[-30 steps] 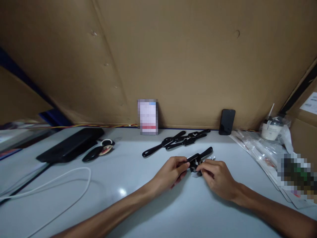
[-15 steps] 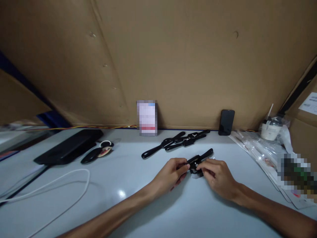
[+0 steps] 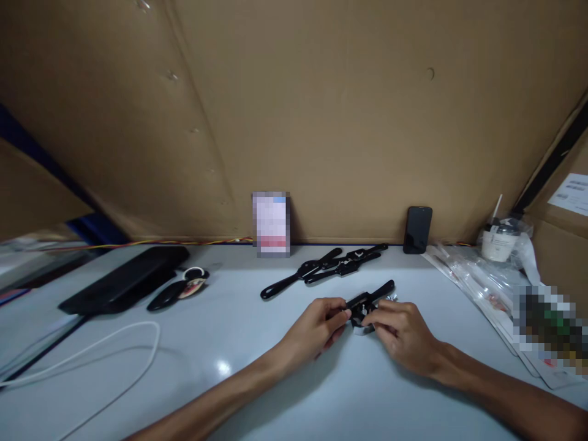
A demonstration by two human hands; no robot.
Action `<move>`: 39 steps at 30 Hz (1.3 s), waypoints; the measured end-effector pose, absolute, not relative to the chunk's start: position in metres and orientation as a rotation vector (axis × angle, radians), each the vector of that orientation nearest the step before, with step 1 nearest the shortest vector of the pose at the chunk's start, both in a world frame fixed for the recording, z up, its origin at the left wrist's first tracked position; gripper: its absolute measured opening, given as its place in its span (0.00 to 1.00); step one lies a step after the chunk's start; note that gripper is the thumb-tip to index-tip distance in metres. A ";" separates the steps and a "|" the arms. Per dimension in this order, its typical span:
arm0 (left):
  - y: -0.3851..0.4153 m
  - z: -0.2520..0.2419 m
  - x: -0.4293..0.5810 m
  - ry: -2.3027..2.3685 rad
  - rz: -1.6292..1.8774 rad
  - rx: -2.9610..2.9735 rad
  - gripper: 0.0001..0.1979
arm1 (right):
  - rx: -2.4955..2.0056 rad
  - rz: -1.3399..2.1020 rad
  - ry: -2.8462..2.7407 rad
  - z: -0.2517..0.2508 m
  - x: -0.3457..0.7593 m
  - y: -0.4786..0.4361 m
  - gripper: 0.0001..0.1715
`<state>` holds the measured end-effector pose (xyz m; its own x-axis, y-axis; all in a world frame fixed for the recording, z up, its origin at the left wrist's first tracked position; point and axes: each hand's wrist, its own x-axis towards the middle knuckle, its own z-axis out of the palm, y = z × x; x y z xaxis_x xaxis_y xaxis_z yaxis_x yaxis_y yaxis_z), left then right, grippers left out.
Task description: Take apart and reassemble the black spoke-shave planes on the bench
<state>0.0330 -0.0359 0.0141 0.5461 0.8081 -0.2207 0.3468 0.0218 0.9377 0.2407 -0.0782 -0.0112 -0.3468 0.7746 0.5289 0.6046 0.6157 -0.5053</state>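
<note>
Your left hand (image 3: 319,324) has its fingers closed around one end of the black tool (image 3: 383,290), right of centre in the lower half of the frame. Hold that end firmly so the body can't twist. Your right fingers curl in close over its middle (whether they pinch anything, I can't tell); press lightly there, clear of the silvery plate (image 3: 364,331), possibly sharp.

I log, lower centre of frame: left hand (image 3: 324,327), bare; right hand (image 3: 404,337), bare. Left forearm (image 3: 229,392), right forearm (image 3: 496,383): slender, bare, tapering wristward.
</note>
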 end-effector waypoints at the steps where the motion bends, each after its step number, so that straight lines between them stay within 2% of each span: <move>1: -0.036 0.014 0.033 1.015 0.472 1.569 0.19 | -1.102 0.276 -2.050 -0.012 0.241 -0.077 0.21; 6: -0.036 0.015 0.033 1.019 0.453 1.570 0.19 | -1.216 0.255 -1.968 -0.013 0.241 -0.075 0.20; 12: -0.035 0.014 0.034 1.020 0.461 1.581 0.19 | -1.051 0.276 -2.071 -0.010 0.240 -0.077 0.23; 19: -0.034 0.012 0.033 1.019 0.464 1.587 0.18 | -1.106 0.235 -2.013 -0.011 0.242 -0.078 0.21; 28: -0.032 0.003 0.034 0.964 0.497 1.615 0.17 | -1.320 0.244 -2.046 -0.008 0.235 -0.077 0.06; 34: -0.038 -0.006 0.034 0.956 0.716 1.757 0.14 | -1.173 0.218 -2.065 -0.006 0.238 -0.076 0.18; 36: -0.041 -0.005 0.034 0.965 0.752 1.826 0.20 | -1.176 0.242 -2.056 -0.004 0.239 -0.077 0.16; 39: -0.045 0.000 0.034 0.986 0.737 1.915 0.17 | -1.162 0.232 -2.093 -0.004 0.238 -0.079 0.12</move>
<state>0.0338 -0.0449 -0.0001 0.5180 0.8470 0.1196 0.3539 -0.3395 0.8715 0.2383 -0.0787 -0.0036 -0.3345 0.7966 0.5034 0.6673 0.5775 -0.4704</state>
